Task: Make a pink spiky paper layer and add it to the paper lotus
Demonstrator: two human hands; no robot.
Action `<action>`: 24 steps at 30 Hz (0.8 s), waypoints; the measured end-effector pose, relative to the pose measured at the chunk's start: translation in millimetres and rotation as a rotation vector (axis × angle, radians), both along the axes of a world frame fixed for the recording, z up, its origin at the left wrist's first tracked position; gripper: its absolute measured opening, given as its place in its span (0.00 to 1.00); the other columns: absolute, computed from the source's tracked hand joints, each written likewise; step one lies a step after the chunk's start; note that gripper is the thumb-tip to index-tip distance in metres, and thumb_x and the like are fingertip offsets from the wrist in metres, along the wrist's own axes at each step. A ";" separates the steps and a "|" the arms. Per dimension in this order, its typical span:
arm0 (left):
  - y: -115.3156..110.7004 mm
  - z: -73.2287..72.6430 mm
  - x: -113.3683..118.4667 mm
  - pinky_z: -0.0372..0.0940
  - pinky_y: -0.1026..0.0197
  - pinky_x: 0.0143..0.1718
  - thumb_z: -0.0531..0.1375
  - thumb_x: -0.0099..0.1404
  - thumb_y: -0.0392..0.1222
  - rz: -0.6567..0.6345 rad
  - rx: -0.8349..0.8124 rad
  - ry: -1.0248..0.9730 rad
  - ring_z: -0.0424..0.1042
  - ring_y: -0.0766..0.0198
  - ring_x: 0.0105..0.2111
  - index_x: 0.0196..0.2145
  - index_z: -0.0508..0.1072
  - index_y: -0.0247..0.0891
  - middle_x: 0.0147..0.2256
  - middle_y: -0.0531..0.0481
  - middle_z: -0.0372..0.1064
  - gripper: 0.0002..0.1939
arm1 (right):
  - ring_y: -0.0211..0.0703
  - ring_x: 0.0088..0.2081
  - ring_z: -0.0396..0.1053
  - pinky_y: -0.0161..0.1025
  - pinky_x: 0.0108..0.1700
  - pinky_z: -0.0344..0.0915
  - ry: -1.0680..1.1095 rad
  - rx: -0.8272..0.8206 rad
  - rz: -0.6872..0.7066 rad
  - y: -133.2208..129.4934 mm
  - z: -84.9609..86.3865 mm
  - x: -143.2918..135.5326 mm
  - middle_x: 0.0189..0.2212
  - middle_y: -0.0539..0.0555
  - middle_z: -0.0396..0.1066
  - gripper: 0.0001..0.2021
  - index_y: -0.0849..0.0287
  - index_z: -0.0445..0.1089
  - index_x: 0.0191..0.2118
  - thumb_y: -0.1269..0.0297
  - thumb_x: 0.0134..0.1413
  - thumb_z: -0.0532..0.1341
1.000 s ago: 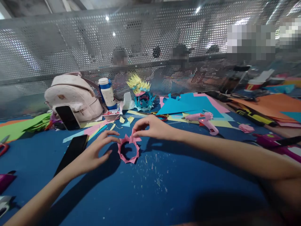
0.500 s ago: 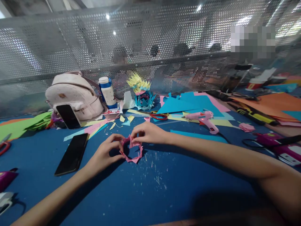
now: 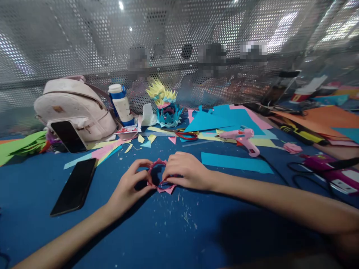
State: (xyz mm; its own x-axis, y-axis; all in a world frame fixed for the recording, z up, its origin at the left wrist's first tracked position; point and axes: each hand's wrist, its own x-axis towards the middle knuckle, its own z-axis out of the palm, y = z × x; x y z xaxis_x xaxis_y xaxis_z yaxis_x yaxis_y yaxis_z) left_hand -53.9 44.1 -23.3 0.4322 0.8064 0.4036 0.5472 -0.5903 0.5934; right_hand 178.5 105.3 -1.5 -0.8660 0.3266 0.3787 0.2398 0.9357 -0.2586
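A pink paper ring point(image 3: 165, 188) with pointed edges rests on the blue table point(image 3: 140, 239) in front of me. My left hand point(image 3: 134, 181) pinches its left side between thumb and fingers. From the right, my right hand point(image 3: 186, 171) has its fingers curled over the ring's right side, with the fingertips reaching inside it. That hand hides part of the ring. Small paper scraps are scattered just below. Beyond the hands stands a blue paper piece point(image 3: 169, 118) with a yellow spiky paper top point(image 3: 161, 93).
At the left are a black phone point(image 3: 74, 186), a white backpack point(image 3: 75, 108) with another phone point(image 3: 68, 136) leaning on it, and a bottle point(image 3: 121, 104). Red-handled scissors point(image 3: 187, 135), a pink glue gun point(image 3: 242, 139) and a blue strip point(image 3: 235, 162) lie further right.
My right hand has moved down and right around the ring, its fingertips now lower inside it. My left hand keeps its pinch. The view has shifted slightly.
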 end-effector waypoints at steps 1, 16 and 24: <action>-0.5 -0.9 0.2 0.64 0.51 0.52 0.62 0.64 0.38 0.011 -0.002 -0.001 0.66 0.56 0.51 0.30 0.72 0.39 0.50 0.45 0.64 0.04 | 0.41 0.39 0.67 0.38 0.41 0.54 0.009 -0.027 -0.004 -0.4 -1.6 0.5 0.34 0.50 0.77 0.08 0.55 0.75 0.37 0.62 0.64 0.58; 1.6 -6.5 -0.2 0.64 0.51 0.51 0.63 0.64 0.39 0.095 -0.076 -0.050 0.67 0.55 0.50 0.30 0.69 0.40 0.50 0.45 0.64 0.06 | 0.42 0.41 0.66 0.40 0.46 0.57 0.134 -0.455 -0.203 -4.5 -10.8 -7.6 0.32 0.51 0.72 0.01 0.54 0.79 0.33 0.65 0.52 0.68; 2.7 -5.4 3.1 0.63 0.52 0.51 0.62 0.64 0.37 0.119 -0.110 -0.062 0.66 0.55 0.51 0.30 0.69 0.39 0.48 0.46 0.64 0.05 | 0.41 0.38 0.66 0.39 0.43 0.60 0.162 -0.609 -0.220 -3.8 -11.3 -8.2 0.30 0.51 0.73 0.02 0.56 0.78 0.33 0.66 0.53 0.67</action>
State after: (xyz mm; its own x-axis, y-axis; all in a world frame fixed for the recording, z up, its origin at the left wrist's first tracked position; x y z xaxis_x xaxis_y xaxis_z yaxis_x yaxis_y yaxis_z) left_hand -50.9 46.8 -28.7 0.3081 0.8911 0.3333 0.5696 -0.4534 0.6856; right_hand 170.3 101.5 -12.8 -0.7022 0.6860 0.1908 0.3221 0.5450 -0.7741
